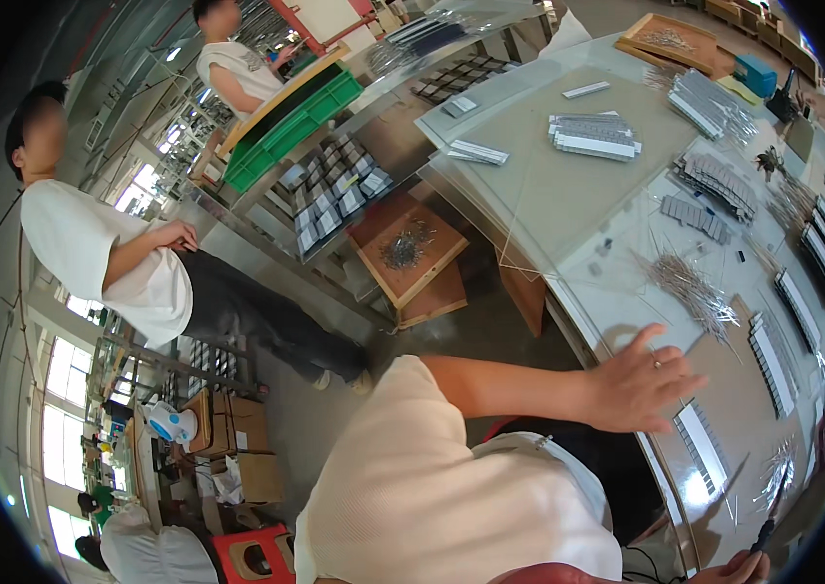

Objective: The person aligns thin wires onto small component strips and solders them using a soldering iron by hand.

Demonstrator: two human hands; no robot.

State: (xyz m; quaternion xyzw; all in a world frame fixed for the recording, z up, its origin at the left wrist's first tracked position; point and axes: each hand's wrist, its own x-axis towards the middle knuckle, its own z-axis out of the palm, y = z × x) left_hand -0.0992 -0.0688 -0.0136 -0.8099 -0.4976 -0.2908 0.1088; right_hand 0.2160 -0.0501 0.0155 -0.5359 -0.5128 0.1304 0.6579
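My left hand [641, 383], with a ring on one finger, hovers at the table's near edge with its fingers spread and nothing in it. Just below it lies a white strip with a row of dark segments along one side [700, 448]. In the lower right corner my right hand [738, 567], partly cut off, grips a slim pen-like tool with a dark handle [766, 533]. Its thin tip points up toward a small bunch of fine metal pins [777, 469]. A similar strip [772, 365] and a larger heap of metal pins [693, 289] lie farther up the table.
Stacked strips [593, 136] and grey segmented pieces [714, 182] lie across the glass-topped table [519, 209]. A wooden tray of pins [670, 41] sits at its far end. A person in a white shirt [106, 253] stands left, near a green crate [295, 127] and a low wooden tray [407, 248].
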